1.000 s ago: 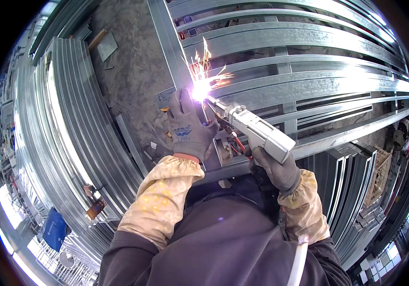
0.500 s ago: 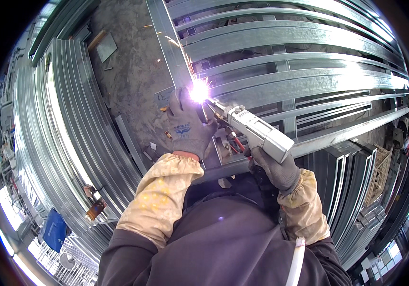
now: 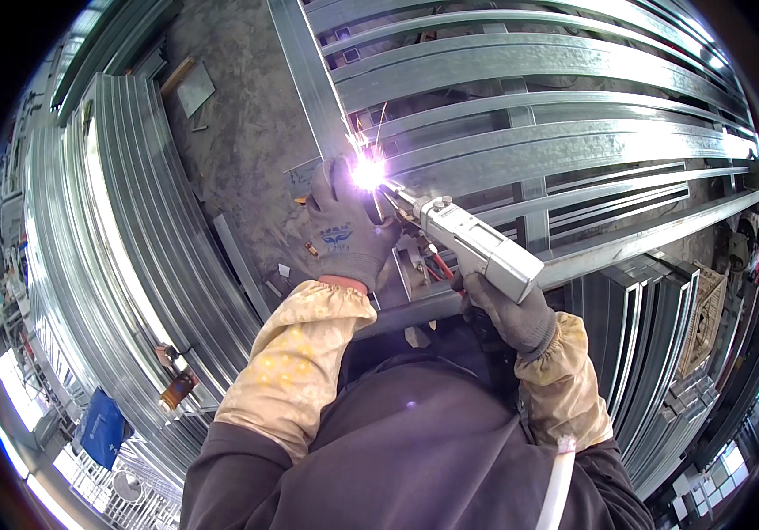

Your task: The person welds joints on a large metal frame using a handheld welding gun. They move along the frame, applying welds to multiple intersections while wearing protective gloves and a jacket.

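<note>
My right hand (image 3: 512,314), in a grey glove, is wrapped round the grip of a boxy white welding gun (image 3: 485,247). The gun points up and left, its nozzle ending at a blinding violet-white weld spot (image 3: 368,173) that throws sparks. Close beside that glow my left hand (image 3: 349,231), gloved too, lies over the side rail (image 3: 309,79) of a galvanized metal frame, thumb on one side and fingers on the other. Glare partly hides its fingertips and the joint. Patterned cream sleeve covers (image 3: 296,367) protect both forearms.
Long horizontal tubes (image 3: 485,71) of the frame stretch away to the right. Stacked metal profiles (image 3: 132,230) line the left, and more tubes (image 3: 636,327) stand at lower right. A white hose (image 3: 558,481) hangs by my right arm. A blue bag (image 3: 103,428) is at lower left.
The sparks have changed shape, with the long streaks up the rail gone. The frame sits slightly higher and further left in view. Both hands keep their hold.
</note>
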Tool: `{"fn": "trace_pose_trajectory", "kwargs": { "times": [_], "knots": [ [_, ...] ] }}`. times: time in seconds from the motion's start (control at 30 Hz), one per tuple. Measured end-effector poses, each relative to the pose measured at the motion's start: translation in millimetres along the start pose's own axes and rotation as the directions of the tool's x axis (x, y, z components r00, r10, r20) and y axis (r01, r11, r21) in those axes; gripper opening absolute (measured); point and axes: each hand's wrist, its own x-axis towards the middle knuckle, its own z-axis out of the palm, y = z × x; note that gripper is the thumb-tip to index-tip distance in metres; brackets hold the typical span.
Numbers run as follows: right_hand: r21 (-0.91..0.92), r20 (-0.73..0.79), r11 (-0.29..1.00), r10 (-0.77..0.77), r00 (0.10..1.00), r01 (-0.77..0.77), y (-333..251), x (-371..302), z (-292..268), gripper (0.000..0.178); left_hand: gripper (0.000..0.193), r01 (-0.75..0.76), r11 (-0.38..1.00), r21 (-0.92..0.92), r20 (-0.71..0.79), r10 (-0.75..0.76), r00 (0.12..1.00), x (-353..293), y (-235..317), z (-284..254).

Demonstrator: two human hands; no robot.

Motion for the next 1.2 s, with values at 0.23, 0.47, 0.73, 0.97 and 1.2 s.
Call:
{"fn": "trace_pose_trajectory", "kwargs": {
  "times": [0.23,0.47,0.73,0.97,1.2],
  "knots": [
    [0.019,0.011,1.000,-0.014,1.000,0.014,0,-2,2,0.032,0.104,-0.002,1.000,0.006,0.012,0.002,1.000,-1,1,-4],
    [0.001,0.024,1.000,-0.004,1.000,0.004,2,-5,1,0.034,0.103,-0.008,1.000,-0.019,0.024,0.008,1.000,-2,2,-5],
    [0.007,0.013,0.999,-0.047,0.999,0.047,3,-8,1,0.037,0.090,-0.153,0.973,-0.171,0.085,0.169,0.982,-2,-24,-22],
    [0.039,0.027,0.999,-0.030,0.999,0.029,5,-11,0,0.035,0.046,0.017,0.769,-0.639,0.008,-0.015,1.000,-20,-1,-77],
    [0.049,0.011,0.999,-0.022,1.000,0.021,5,-17,1,0.035,0.031,-0.106,0.041,-0.993,-0.089,0.298,0.950,-47,50,-155]
  ]
}}
